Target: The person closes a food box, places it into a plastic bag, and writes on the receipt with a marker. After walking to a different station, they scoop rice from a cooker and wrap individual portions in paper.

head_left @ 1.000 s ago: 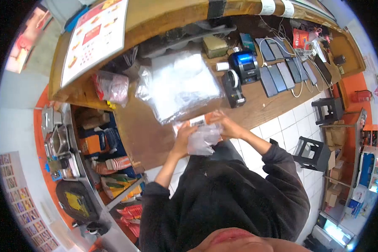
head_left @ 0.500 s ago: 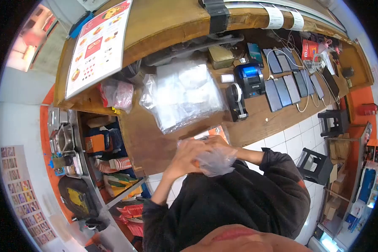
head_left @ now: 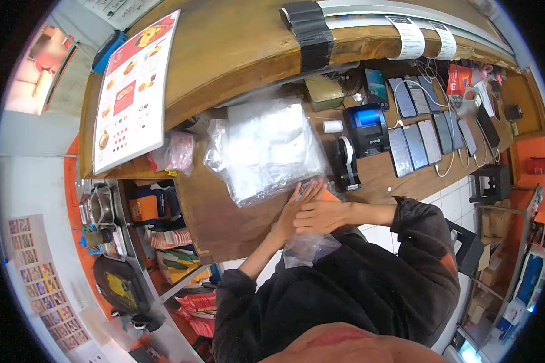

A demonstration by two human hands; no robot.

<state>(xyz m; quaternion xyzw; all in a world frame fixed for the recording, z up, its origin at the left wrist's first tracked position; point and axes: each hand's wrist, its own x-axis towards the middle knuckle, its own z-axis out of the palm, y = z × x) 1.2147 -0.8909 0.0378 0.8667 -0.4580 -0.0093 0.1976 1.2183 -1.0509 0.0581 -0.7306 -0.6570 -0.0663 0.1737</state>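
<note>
My left hand (head_left: pixel 293 209) lies flat with its fingers stretched out at the front edge of the wooden counter (head_left: pixel 224 212). My right hand (head_left: pixel 322 216) is laid across it. Between the two palms sits an orange packet (head_left: pixel 329 195), of which only a corner shows. It is wrapped in a clear plastic bag (head_left: pixel 309 248) whose loose end hangs down below my hands, in front of my dark sweater. Both hands press on the bag and packet.
A stack of clear plastic bags (head_left: pixel 266 145) lies just beyond my hands. To its right stand a tape dispenser (head_left: pixel 348 164), a blue-topped receipt printer (head_left: pixel 369 130) and a row of phones (head_left: pixel 424 139). A menu board (head_left: pixel 130 91) is at the left and a black stool (head_left: pixel 466 248) at the right.
My hands, which worked the bag close to my chest, have moved up to the counter edge and flattened together over the packet. The view has tilted slightly.
</note>
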